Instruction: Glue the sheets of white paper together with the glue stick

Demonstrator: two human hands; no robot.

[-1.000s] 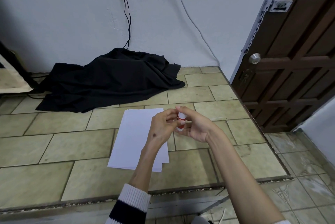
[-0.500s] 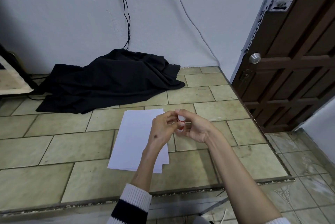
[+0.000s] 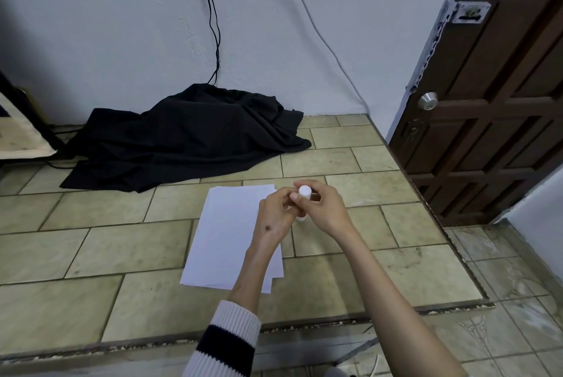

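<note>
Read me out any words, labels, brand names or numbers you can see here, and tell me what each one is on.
None can be read.
Glue stick: held in both hands, left hand and right hand; fingers cover its body, no print legible.
Sheets of paper: blank.
Door latch: no legible marking.

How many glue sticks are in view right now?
1. The glue stick is held between the left hand and right hand, above the white paper.

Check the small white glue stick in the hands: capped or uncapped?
Cannot tell. Both hands, left hand and right hand, cover the small white glue stick; only its rounded white top and a bit of base show.
</note>
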